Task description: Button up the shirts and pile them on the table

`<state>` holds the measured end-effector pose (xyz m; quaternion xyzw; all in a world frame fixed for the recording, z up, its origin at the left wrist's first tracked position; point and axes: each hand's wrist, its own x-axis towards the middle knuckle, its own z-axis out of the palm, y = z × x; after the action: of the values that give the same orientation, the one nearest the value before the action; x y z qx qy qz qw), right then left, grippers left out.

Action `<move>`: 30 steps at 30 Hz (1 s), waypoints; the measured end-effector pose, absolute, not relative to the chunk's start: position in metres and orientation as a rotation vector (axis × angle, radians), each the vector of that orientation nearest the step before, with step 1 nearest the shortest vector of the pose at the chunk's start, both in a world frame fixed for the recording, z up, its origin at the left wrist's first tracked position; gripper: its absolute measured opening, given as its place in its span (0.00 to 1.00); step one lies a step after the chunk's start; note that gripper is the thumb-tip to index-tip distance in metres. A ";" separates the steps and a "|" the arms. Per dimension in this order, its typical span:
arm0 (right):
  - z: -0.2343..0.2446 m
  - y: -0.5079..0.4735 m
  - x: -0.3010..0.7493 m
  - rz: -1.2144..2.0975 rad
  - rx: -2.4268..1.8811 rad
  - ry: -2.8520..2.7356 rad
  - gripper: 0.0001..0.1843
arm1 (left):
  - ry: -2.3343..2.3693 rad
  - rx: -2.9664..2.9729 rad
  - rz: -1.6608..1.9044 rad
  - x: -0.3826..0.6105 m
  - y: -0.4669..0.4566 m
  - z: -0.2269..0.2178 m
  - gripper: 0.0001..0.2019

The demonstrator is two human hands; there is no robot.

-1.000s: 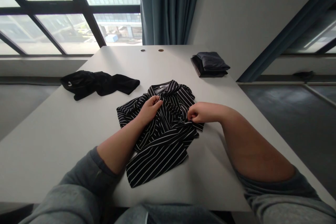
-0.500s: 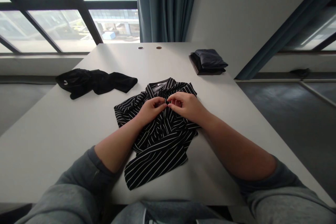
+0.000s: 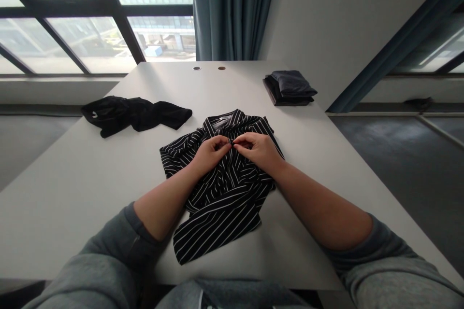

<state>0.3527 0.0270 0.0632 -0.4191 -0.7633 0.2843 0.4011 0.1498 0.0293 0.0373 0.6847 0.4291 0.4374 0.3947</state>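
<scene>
A black shirt with thin white stripes (image 3: pixel 221 203) lies crumpled in the middle of the white table (image 3: pixel 72 193). My left hand (image 3: pixel 210 153) and my right hand (image 3: pixel 258 150) meet over its upper part, just below the collar. Both hands are closed, fingertips pinching the striped fabric close together. My forearms rest across the shirt's lower part, with grey sleeves pushed up to the elbows.
A loose black garment (image 3: pixel 134 115) lies at the table's left. A folded dark stack of clothes (image 3: pixel 290 88) sits at the far right edge. Two round cable holes (image 3: pixel 209 68) mark the far end. Windows and a teal curtain (image 3: pixel 232 9) stand behind.
My right hand has moved left from the shirt's right edge to meet my left hand near the collar. The left hand has stayed in place on the fabric.
</scene>
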 end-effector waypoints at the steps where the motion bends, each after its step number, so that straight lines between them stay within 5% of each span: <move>1: 0.063 0.027 0.352 0.706 -1.056 -1.940 0.09 | 1.086 1.722 1.119 0.150 0.029 0.036 0.08; 14: 0.061 0.027 0.347 0.740 -1.047 -1.931 0.07 | 1.336 2.285 1.142 0.148 0.019 0.053 0.04; 30: 0.061 0.026 0.343 0.800 -1.277 -1.840 0.10 | 1.135 1.792 1.097 0.153 0.021 0.046 0.04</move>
<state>0.3426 0.0259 0.0613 -0.4982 -0.7180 0.3122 0.3725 0.1529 0.0208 0.0456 0.6978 0.4419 0.4271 0.3679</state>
